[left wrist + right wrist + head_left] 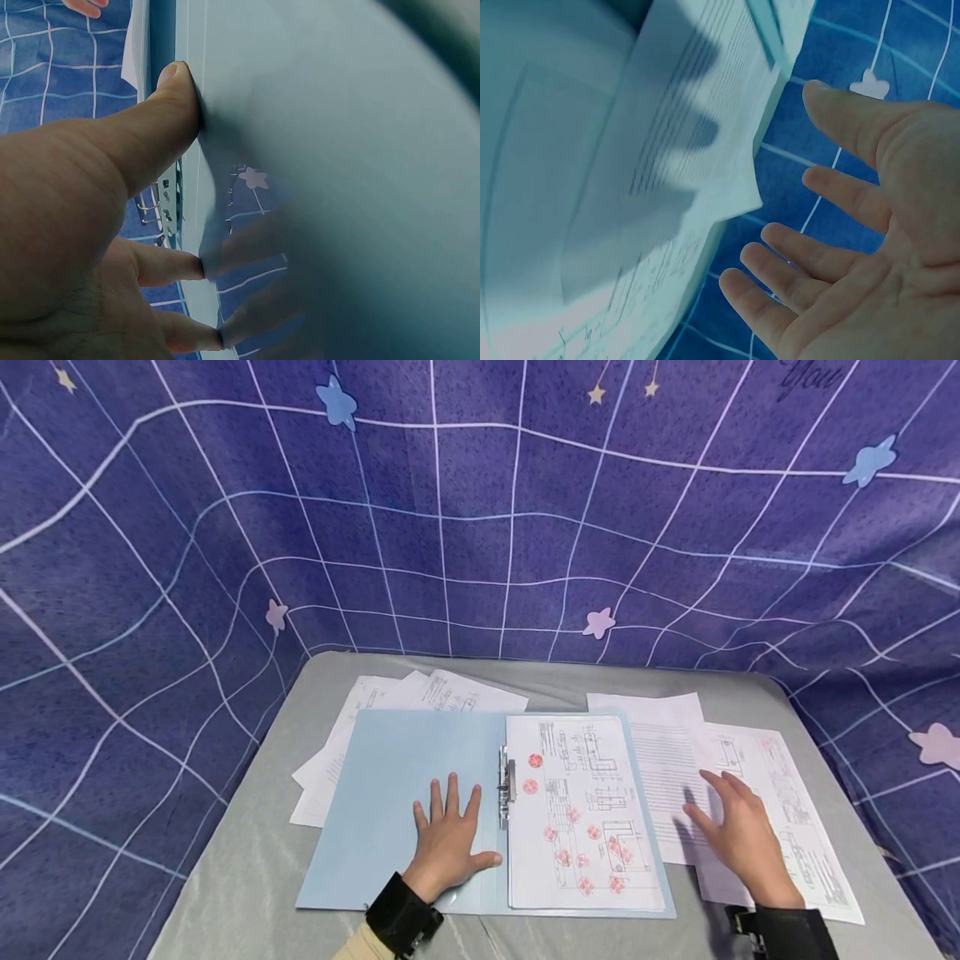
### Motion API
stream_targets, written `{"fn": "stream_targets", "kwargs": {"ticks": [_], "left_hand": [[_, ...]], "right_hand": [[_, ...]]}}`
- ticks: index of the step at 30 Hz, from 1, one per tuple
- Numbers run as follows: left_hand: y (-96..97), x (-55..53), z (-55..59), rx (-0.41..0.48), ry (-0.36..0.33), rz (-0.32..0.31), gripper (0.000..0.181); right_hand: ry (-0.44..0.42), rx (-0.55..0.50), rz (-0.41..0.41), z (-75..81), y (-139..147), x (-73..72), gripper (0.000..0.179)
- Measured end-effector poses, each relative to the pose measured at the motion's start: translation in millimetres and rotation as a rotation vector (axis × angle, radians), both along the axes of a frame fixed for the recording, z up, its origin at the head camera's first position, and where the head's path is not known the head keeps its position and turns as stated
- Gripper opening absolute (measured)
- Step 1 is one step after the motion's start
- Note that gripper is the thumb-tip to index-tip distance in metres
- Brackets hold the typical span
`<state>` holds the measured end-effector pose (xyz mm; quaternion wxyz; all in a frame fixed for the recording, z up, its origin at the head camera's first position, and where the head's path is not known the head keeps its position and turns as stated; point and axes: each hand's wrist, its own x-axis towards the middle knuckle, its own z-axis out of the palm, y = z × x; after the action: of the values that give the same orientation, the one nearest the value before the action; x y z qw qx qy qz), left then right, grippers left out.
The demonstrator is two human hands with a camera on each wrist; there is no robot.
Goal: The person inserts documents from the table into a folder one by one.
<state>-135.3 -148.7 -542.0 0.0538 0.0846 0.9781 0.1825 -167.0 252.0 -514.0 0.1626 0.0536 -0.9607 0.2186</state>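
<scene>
A light blue ring binder [397,760] lies spread on the grey table, its metal clip [507,785] along the spine. On its right side sits a stack of drawing sheets [585,810] with red round stamps. My left hand [450,847] rests on the bare inner left cover, fingers spread; in the left wrist view its thumb [176,97] and fingertips touch the glossy surface. Over the papers at the right hovers my right hand [742,835], fingers loosely bent and holding nothing. Beneath it are a text page [660,777] and a drawing sheet [817,827], and its shadow falls on the text page.
More loose printed sheets [480,693] stick out from behind and left of the binder. The binder's right edge overlaps the text page. A purple-blue cloth [465,543] with lines and stars hangs behind and beside the grey table [232,860].
</scene>
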Motion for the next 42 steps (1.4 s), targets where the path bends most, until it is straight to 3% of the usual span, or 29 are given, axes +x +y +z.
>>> {"fn": "stream_targets", "kwargs": {"ticks": [8, 20, 30, 42], "left_hand": [[0.0, 0.2, -1.4, 0.008, 0.015, 0.002, 0.102], [-0.4, 0.6, -0.7, -0.002, 0.013, -0.006, 0.101], [0.6, 0.6, 1.4, 0.011, 0.019, -0.003, 0.102], [-0.8, 0.9, -1.3, 0.019, 0.012, -0.001, 0.102]], "right_hand": [[-0.014, -0.002, -0.007, -1.8, 14.8, -8.2, 0.055], [-0.056, -0.004, -0.024, -2.1, 14.9, -21.6, 0.059], [-0.23, 0.027, -0.095, -2.5, 10.1, -32.0, 0.068], [-0.291, 0.041, -0.122, -3.0, 8.4, -36.2, 0.07]]}}
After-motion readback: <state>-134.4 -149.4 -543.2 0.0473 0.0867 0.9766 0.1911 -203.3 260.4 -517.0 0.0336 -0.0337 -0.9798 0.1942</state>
